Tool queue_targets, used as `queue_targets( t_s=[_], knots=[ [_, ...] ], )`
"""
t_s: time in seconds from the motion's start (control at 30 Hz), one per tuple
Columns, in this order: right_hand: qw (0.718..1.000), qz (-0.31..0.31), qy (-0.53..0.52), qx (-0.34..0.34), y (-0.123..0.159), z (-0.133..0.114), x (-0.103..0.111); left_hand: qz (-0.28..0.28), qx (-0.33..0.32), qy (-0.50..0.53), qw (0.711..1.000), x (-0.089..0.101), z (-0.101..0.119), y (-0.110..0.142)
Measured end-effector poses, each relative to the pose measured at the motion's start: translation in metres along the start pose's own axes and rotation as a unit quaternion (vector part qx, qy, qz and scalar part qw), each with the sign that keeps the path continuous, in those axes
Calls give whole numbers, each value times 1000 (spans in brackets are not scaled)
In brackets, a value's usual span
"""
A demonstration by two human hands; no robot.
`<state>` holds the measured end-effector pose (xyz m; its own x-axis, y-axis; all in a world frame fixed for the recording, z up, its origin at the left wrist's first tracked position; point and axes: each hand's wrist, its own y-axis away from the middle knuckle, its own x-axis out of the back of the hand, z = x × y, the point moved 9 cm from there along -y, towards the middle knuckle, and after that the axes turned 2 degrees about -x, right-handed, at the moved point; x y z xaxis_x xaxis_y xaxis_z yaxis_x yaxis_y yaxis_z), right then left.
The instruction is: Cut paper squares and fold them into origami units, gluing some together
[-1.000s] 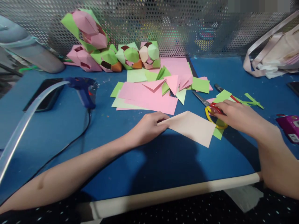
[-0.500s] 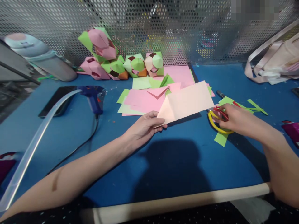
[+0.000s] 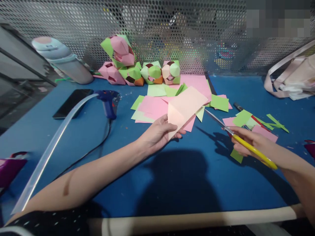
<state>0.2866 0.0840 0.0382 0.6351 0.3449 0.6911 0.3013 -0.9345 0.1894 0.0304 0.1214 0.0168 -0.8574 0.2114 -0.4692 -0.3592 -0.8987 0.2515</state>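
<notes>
My left hand [image 3: 157, 135] pinches the lower corner of a pale peach folded sheet of paper [image 3: 185, 107] and holds it tilted up off the blue table [image 3: 172, 177]. To the right, my right hand [image 3: 248, 144] is closed round the yellow handles of a pair of scissors [image 3: 236, 136], lifted above the table with the blades pointing up and left toward the sheet. The blade tips stand a short way right of the paper, apart from it.
Pink and green paper sheets [image 3: 152, 106] and scraps [image 3: 242, 118] lie behind the hands. Folded paper models [image 3: 137, 65] line the mesh wall. A blue glue gun [image 3: 108, 100] with cord, a dark phone [image 3: 72, 101], a bottle [image 3: 61, 62] and a bag [image 3: 292, 80] stand around.
My left hand raised the peach sheet off the table and turned it upright. My right hand gripped the scissors, lifted them and swung the blades toward the sheet.
</notes>
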Motion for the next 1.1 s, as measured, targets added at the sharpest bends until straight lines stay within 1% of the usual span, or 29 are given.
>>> queue_targets(
  t_s=[0.07, 0.13, 0.2, 0.33, 0.4, 0.47, 0.57, 0.67, 0.77, 0.87, 1.1],
  knots=[
    [991, -62, -116, -25, 1, -9, -17, -6, -17, -10, 1000, -2, 3, 2],
    [974, -104, -196, -54, 4, -18, -30, -4, -27, -16, 1000, -4, 5, 4],
    [964, -135, -221, -62, 6, -28, -41, 0, -34, -12, 999, -4, 6, 4],
    [960, -178, -206, -62, 9, -38, -58, 6, -35, 7, 999, -4, 7, 4],
    [963, -185, -188, -57, 9, -41, -63, 13, -29, 10, 999, -3, 7, 4],
    [968, -177, -172, -52, 7, -43, -64, 23, -31, 8, 999, -1, 10, 5],
    [968, -169, -171, -65, 5, -45, -67, 34, -55, 5, 998, 0, 17, 8],
    [964, -177, -183, -81, 4, -48, -73, 36, -70, -4, 997, -2, 20, 10],
    [956, -188, -214, -64, 3, -57, -78, 38, -70, -5, 997, -5, 18, 13],
    [952, -183, -242, -43, 2, -65, -80, 33, -70, 0, 997, -11, 14, 17],
    [941, -173, -287, -43, 3, -68, -84, 48, -53, 15, 997, -17, 4, 22]
  ],
)
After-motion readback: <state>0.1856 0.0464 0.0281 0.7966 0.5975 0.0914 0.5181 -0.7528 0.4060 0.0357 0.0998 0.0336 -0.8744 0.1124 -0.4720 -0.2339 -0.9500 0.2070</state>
